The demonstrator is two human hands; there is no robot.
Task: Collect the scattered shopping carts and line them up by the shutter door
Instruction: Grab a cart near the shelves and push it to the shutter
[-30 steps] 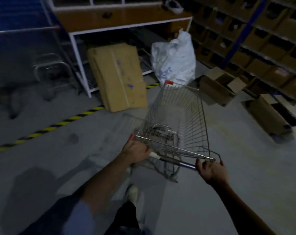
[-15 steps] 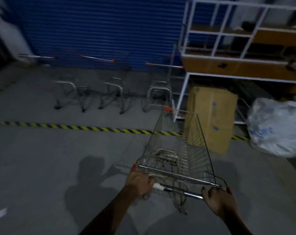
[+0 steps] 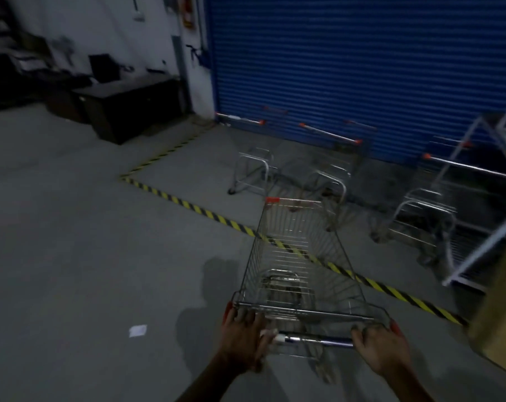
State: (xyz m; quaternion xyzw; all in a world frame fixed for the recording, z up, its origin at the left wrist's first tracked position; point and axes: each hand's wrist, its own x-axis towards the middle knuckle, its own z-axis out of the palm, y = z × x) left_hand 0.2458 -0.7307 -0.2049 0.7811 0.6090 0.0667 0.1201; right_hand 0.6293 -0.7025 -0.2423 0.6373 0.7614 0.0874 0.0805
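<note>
Two hands grip one cart's handle bar (image 3: 315,340): the left hand (image 3: 244,338) curls round its left end, the right hand (image 3: 381,349) round its right end. That shopping cart (image 3: 296,265) stands straddling the yellow-black floor tape (image 3: 214,216), nose toward the blue shutter door (image 3: 347,62). Three parked carts (image 3: 330,169) line up before the door, their wire baskets blurred and dim. One white rack (image 3: 478,227) and one cardboard box (image 3: 501,309) are cut off at the right edge.

left hand (image 3: 244,340): grip curled, arm extended | right hand (image 3: 380,350): grip curled, arm extended
</note>
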